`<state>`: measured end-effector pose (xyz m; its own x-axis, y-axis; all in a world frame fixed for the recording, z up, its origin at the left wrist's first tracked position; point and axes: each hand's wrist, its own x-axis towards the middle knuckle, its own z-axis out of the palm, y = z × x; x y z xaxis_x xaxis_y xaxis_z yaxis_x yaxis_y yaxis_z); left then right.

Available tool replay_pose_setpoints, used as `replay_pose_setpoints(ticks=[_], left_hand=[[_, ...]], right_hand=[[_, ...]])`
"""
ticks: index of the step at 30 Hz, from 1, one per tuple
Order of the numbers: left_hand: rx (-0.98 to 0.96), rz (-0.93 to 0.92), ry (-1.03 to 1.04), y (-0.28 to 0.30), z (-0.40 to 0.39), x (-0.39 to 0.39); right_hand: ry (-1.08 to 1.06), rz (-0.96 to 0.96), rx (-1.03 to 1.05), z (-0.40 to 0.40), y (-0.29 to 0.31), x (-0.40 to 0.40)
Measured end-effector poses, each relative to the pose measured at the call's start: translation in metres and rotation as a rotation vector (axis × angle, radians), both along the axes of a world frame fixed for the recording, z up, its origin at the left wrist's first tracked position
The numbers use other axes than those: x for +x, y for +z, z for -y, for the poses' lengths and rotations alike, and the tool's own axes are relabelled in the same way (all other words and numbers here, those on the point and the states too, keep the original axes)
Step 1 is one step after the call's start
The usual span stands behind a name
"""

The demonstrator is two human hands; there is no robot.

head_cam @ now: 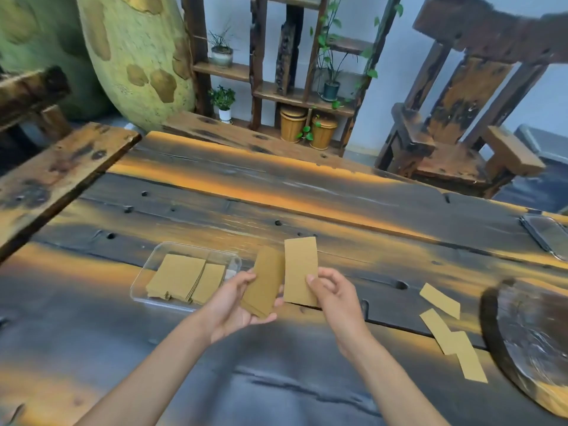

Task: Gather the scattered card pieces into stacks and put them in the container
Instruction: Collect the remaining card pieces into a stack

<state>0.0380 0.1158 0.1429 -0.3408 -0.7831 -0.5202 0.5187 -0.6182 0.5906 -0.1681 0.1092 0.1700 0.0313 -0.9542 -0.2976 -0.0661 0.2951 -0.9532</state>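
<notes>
My left hand (pixel 232 302) holds a small stack of tan card pieces (pixel 266 279), tilted, above the dark wooden table (pixel 215 216). Just to its right, my right hand (pixel 333 295) pinches a single tan card piece (pixel 300 269) upright by its lower edge. A clear plastic container (pixel 144 279) lies left of my hands with two stacks of card pieces (pixel 184 278) inside. Three loose card pieces lie on the table at the right: one (pixel 439 296) farther away, two overlapping ones (pixel 436 330) (pixel 468 356) nearer.
A round dark wooden slab (pixel 528 342) sits at the table's right edge beside the loose cards. A clear lid or tray (pixel 545 235) lies at the far right. A wooden chair (pixel 455 118), plant shelves (pixel 276 72) and a plank (pixel 55 179) stand beyond the table.
</notes>
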Motion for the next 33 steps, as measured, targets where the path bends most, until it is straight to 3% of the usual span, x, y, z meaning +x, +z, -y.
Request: replay_pose_setpoints(ticks=[2,4,11,16,22,33], left_hand=[[-0.044,0.015,0.023,0.009,0.0,0.007],[-0.103,0.046,-0.001,0.019,-0.003,0.012],[-0.248,0.148,-0.181,0.029,-0.012,0.036],[-0.254,0.248,-0.31,0.03,-0.012,0.036],[-0.336,0.374,-0.5,0.041,-0.015,0.021],[-0.395,0.745,-0.662,0.019,-0.016,0.002]], right_hand=[[-0.038,0.116,0.092,-0.005,0.004,0.02],[-0.058,0.1,0.123,-0.009,0.002,0.04],[0.023,-0.37,-0.017,-0.022,-0.012,0.075],[-0.058,-0.431,-0.199,-0.029,-0.004,0.071],[0.154,-0.602,-0.39,-0.031,0.005,0.07],[0.074,-0.418,-0.249,-0.021,-0.025,0.047]])
